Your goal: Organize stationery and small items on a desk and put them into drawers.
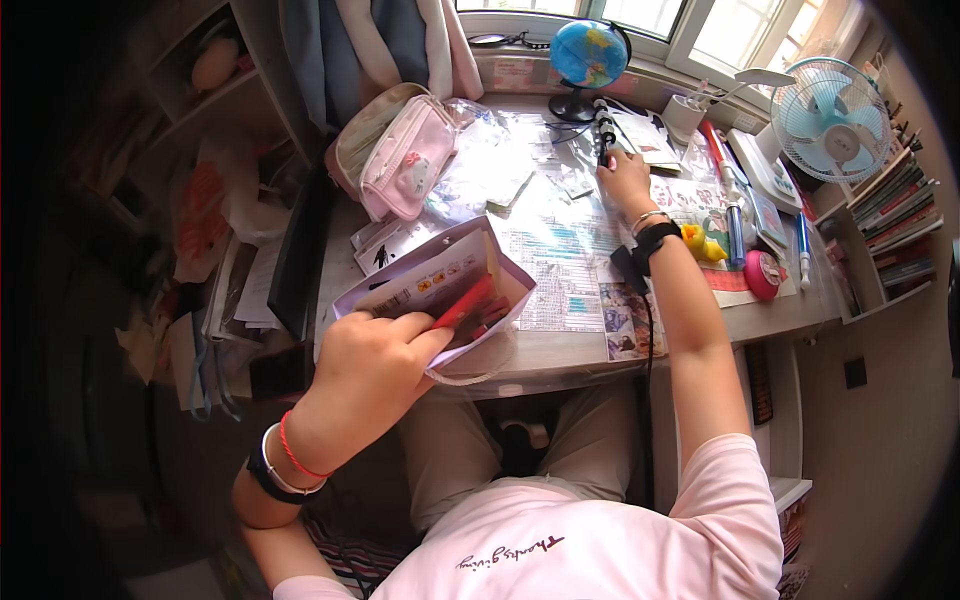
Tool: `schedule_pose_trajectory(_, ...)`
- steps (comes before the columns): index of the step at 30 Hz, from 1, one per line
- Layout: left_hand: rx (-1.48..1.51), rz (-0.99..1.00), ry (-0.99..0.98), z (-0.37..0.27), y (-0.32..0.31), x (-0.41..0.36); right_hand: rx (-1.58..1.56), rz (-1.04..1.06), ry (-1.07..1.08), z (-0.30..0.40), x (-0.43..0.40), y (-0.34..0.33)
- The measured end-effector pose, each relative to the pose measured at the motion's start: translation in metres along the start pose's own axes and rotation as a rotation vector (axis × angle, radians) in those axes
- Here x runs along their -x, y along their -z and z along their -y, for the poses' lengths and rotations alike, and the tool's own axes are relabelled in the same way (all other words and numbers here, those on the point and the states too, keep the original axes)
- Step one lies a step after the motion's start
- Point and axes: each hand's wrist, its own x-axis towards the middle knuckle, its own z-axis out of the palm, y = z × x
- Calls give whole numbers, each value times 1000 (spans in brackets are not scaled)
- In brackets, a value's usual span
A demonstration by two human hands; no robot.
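Observation:
My left hand [375,360] grips the near side of a lilac paper gift bag [517,289] with a rope handle, its fingers over the rim. Inside the bag are a printed card [427,281] and a red item [466,300]. My right hand [626,180] reaches to the back of the desk, its fingers on a small black object [604,156] beside a black-and-white beaded strip [602,120]; whether they grip it I cannot tell. A pink pencil case [409,165] stands behind the bag, and a globe [590,54] on a black base is beyond my right hand.
A fan [832,124], a white cup [682,116], a yellow toy [703,244] and a pink round container [763,275] stand at the right. Printed sheets [559,262] lie mid-desk. A black cable [651,390] hangs from my right wrist. Books [900,217] fill the right shelf.

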Motion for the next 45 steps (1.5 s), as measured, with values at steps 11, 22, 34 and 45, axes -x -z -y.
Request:
schedule_pose_trajectory(11, -206, -55, -51, -19, -16, 7, -56, 365, 362, 27, 31, 20)
schedule_pose_trajectory(22, -368, -21, -8, -47, -21, 24, -107, 348, 363, 15, 63, 38)
schedule_pose_trajectory(34, -306, -67, 18, -45, -23, 17, -572, 417, 459, 65, 158, 145)
schedule_pose_trajectory(45, -100, -66, 37, 9, -8, -10, -160, 1000, 665, -8, 293, 116)
